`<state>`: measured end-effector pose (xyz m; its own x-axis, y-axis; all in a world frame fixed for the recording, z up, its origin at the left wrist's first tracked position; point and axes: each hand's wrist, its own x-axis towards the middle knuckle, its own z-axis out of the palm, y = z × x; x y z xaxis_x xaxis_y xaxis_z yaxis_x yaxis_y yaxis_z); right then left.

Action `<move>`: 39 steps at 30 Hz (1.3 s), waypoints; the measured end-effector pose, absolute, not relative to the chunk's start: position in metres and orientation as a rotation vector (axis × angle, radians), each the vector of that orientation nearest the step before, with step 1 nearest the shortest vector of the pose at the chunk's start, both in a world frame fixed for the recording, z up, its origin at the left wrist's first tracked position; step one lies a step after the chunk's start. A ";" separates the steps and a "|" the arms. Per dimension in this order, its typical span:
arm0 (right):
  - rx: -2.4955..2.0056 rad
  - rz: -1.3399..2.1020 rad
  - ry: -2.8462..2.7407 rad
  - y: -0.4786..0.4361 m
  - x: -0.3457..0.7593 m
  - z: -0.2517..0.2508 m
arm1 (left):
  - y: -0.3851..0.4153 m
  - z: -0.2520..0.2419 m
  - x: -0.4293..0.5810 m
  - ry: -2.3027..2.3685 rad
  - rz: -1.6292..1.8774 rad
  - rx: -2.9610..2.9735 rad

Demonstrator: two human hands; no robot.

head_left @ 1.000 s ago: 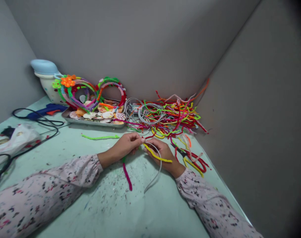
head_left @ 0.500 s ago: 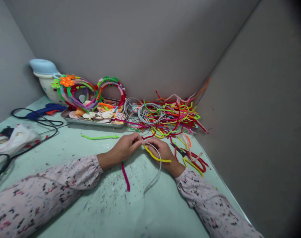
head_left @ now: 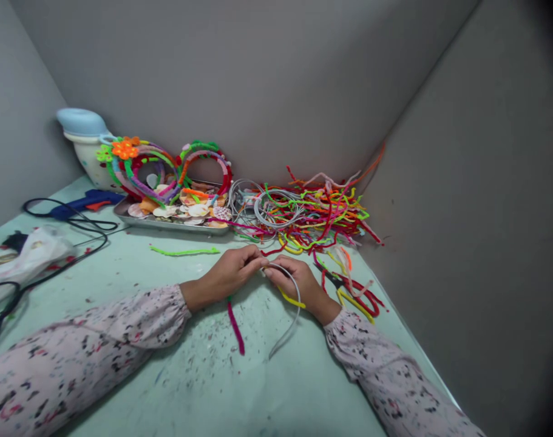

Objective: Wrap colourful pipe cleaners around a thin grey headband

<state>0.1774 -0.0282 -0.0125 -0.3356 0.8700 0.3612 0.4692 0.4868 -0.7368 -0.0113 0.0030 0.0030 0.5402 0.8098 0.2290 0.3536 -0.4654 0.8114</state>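
My left hand (head_left: 230, 273) and my right hand (head_left: 298, 280) meet at the middle of the table, both pinched on a thin grey headband (head_left: 291, 321) that curves down towards me. A yellow pipe cleaner (head_left: 291, 299) runs along the band under my right fingers. A magenta pipe cleaner (head_left: 235, 328) trails from below my left hand onto the table. A loose green pipe cleaner (head_left: 183, 251) lies just beyond my left hand.
A heap of coloured pipe cleaners (head_left: 322, 212) and bare grey headbands (head_left: 269, 209) fills the back corner. A metal tray (head_left: 167, 223) holds shells and wrapped headbands (head_left: 167, 170). Red-handled pliers (head_left: 353, 291) lie right. A blue glue gun (head_left: 82, 200), black cable and plastic bag (head_left: 28, 252) sit left.
The yellow pipe cleaner's free end has shortened and drawn in under my right hand. The hands stay at the same spot on the headband.
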 end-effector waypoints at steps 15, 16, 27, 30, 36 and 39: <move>-1.167 0.537 -1.907 -0.026 0.178 -0.016 | 0.001 0.002 -0.011 0.901 0.794 1.970; -1.166 0.549 -1.901 -0.026 0.178 -0.017 | 0.000 0.002 -0.011 0.894 0.793 1.953; -1.161 0.555 -1.885 -0.026 0.178 -0.013 | -0.001 0.002 -0.012 0.873 0.727 1.946; -1.159 0.537 -1.896 -0.027 0.178 -0.012 | -0.002 0.002 -0.011 0.844 0.721 1.877; -1.157 0.443 -1.952 -0.028 0.179 -0.009 | -0.002 0.001 -0.009 0.785 0.693 1.688; -1.140 0.413 -1.984 -0.029 0.180 -0.009 | 0.001 -0.001 -0.009 0.757 0.648 1.602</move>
